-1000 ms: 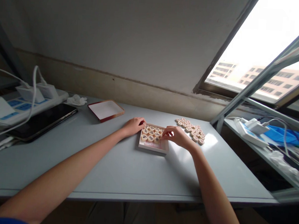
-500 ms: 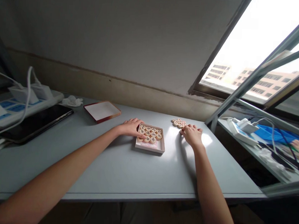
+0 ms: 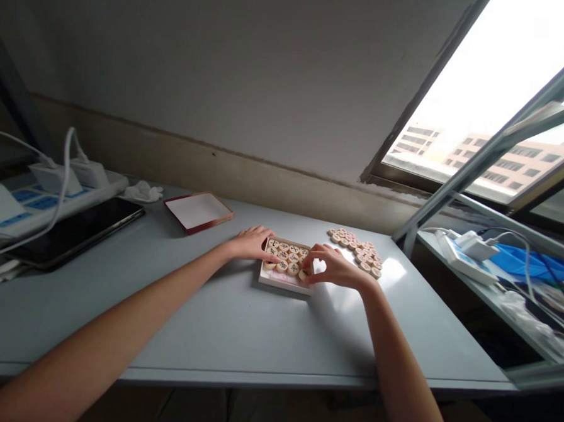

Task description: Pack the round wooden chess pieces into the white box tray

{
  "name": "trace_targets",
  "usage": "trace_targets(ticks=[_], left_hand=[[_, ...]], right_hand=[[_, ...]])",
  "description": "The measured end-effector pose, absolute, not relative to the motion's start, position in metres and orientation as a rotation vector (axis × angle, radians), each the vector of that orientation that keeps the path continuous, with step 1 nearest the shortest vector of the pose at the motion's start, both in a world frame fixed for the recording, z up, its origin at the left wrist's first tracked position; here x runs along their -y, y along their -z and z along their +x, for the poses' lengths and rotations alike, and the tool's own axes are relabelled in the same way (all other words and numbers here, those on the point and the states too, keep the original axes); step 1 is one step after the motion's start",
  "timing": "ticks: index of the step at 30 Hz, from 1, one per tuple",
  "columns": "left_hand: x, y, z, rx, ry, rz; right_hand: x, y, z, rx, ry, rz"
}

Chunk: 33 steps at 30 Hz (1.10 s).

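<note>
Taking the shallow box [image 3: 284, 281] of wooden xiangqi pieces as my landmark, I start far to its left: a power strip [image 3: 37, 192] with white chargers, then a dark tablet [image 3: 75, 228] lying flat beside it. Closer in, behind and left of the box, sits the red-edged lid [image 3: 198, 210], white inside up, well apart from everything.

My left hand [image 3: 252, 244] lies palm down at the box's left edge, arm stretched straight across the grey table [image 3: 219, 327]. Its fingers are spread loosely and rest on the outermost pieces in the box [image 3: 284, 256], grasping nothing that I can see.

My right hand [image 3: 334, 268] comes in from the right, wrist bent inward, thumb and fingertips pinched on one piece [image 3: 303, 275] at the box's near right corner.

Just right of and behind the box, the loose pieces [image 3: 358, 248] lie spread on the table, near its right edge. There is plenty of bare tabletop in front of the box. Past the right edge stands a shelf [image 3: 491, 282] with cables.
</note>
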<state>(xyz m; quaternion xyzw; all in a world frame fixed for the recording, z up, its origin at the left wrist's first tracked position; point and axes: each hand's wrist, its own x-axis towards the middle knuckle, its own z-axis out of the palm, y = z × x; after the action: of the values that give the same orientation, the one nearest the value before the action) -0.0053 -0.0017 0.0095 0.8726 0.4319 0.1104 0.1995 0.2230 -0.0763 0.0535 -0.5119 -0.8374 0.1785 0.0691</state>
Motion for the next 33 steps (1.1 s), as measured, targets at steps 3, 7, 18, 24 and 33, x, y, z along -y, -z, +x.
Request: trace_targets(ticks=[3, 7, 18, 24, 33], left_hand=[[0.002, -0.010, -0.005, -1.213, -0.293, 2.441], [0.003, -0.011, -0.005, -1.218, -0.302, 2.432], [0.009, -0.010, -0.001, -1.337, -0.533, 2.364], [0.010, -0.007, 0.001, -1.366, -0.578, 2.354], [0.007, -0.004, 0.001, -1.337, -0.599, 2.385]], right_hand=[[0.076, -0.051, 0.220, 2.510, -0.440, -1.597], [0.076, -0.050, 0.218, 2.517, -0.311, -1.671], [0.052, -0.024, 0.260, 1.974, 0.329, -2.009], [0.042, 0.001, 0.285, 1.834, 0.390, -2.393], [0.048, -0.017, 0.285, 1.886, 0.399, -2.242]])
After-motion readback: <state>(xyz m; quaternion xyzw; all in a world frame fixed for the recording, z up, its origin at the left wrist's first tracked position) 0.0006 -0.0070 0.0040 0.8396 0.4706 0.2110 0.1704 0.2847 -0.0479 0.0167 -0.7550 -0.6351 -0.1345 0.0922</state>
